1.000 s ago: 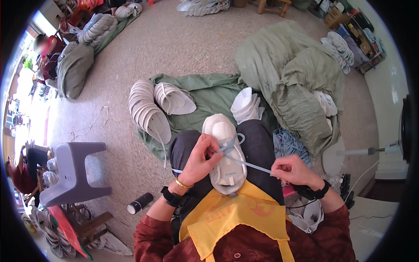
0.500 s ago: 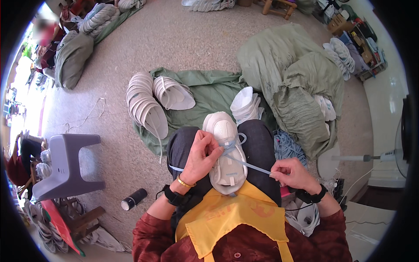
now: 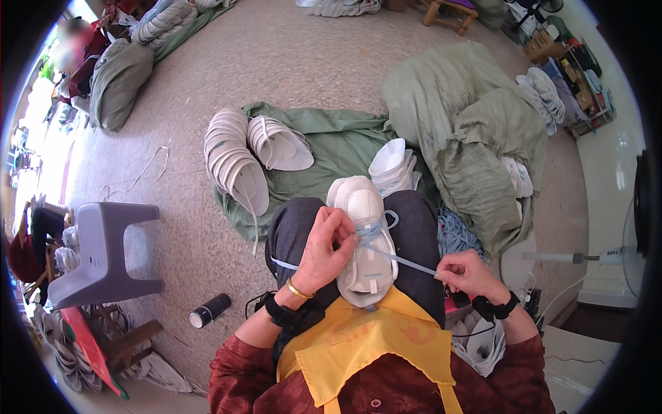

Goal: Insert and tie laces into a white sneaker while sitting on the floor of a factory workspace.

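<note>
A white shoe upper (image 3: 363, 200) rests toe-away between my thighs. Through its eyelets runs a light blue shoelace (image 3: 400, 260), with a loop standing out on the right side. My left hand (image 3: 329, 245) is closed at the lacing on the shoe's left edge, thumb and fingers pinching the lace; one lace end trails left over my thigh. My right hand (image 3: 469, 274), right of the shoe, pinches the other end and holds it taut across the opening.
Nested shoe uppers (image 3: 231, 155) lie on a green cloth (image 3: 324, 145), beside a large green sack (image 3: 462, 117). A bundle of blue laces (image 3: 458, 231) is by my right knee. A grey plastic stool (image 3: 103, 248) and a dark cylinder (image 3: 210, 310) stand left; a fan (image 3: 631, 241) is right.
The whole view has shifted slightly. Both hands keep their pinch on the lace, which stays stretched to the right; the shoe remains between my thighs.
</note>
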`<move>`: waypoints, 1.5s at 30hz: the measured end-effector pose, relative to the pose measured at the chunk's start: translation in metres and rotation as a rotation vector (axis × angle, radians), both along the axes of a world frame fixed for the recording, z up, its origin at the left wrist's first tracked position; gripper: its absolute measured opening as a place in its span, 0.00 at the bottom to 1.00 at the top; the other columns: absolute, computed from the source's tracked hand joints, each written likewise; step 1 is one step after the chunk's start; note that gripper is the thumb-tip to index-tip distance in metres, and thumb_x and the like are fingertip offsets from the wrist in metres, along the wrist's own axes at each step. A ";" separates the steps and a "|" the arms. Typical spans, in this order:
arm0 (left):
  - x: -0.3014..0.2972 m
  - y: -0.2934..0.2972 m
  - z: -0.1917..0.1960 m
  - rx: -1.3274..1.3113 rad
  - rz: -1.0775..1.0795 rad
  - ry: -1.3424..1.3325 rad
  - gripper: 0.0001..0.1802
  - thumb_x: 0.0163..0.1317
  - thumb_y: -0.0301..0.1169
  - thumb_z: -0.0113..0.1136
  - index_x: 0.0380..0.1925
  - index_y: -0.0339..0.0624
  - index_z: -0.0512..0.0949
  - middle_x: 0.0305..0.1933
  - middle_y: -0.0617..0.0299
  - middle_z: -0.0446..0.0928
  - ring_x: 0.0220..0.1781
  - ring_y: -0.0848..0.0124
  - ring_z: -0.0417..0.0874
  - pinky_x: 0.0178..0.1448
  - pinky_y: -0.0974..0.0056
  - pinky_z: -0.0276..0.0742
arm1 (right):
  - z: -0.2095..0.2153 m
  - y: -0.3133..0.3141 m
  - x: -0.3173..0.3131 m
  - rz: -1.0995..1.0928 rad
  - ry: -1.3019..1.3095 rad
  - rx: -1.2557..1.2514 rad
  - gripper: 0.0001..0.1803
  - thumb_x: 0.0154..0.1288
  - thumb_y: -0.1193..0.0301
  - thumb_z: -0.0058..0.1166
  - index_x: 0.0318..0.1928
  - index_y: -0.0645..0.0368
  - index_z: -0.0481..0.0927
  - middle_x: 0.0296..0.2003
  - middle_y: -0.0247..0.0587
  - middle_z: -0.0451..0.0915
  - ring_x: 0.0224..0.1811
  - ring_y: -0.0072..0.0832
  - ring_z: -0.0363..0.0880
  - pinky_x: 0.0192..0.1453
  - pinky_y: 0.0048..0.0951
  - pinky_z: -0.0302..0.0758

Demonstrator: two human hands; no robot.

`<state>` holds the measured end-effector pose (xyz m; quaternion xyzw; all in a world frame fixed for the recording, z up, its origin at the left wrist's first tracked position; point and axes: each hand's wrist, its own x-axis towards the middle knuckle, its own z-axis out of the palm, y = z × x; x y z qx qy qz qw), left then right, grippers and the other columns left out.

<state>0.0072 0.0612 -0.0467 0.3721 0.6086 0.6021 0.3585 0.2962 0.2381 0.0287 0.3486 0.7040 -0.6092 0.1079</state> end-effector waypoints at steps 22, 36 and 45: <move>0.010 0.011 0.015 -0.108 0.160 0.115 0.13 0.57 0.22 0.72 0.29 0.39 0.73 0.35 0.66 0.65 0.32 0.78 0.67 0.35 0.71 0.68 | 0.002 -0.032 -0.124 0.443 0.457 0.947 0.09 0.66 0.82 0.60 0.45 0.65 0.75 0.39 0.46 0.77 0.38 0.46 0.81 0.39 0.43 0.80; 0.018 0.030 0.012 -0.183 0.241 0.480 0.17 0.53 0.28 0.74 0.27 0.38 0.71 0.32 0.60 0.67 0.29 0.69 0.69 0.33 0.63 0.69 | -0.002 -0.037 -0.120 0.193 0.493 0.880 0.11 0.64 0.83 0.61 0.46 0.62 0.80 0.36 0.48 0.79 0.35 0.50 0.82 0.37 0.43 0.79; 0.019 -0.016 0.039 -0.160 0.132 0.318 0.12 0.60 0.24 0.71 0.32 0.37 0.74 0.31 0.62 0.69 0.29 0.72 0.73 0.34 0.65 0.73 | 0.010 -0.026 -0.130 0.193 0.376 0.714 0.06 0.65 0.78 0.64 0.38 0.66 0.80 0.33 0.49 0.80 0.30 0.46 0.83 0.34 0.40 0.79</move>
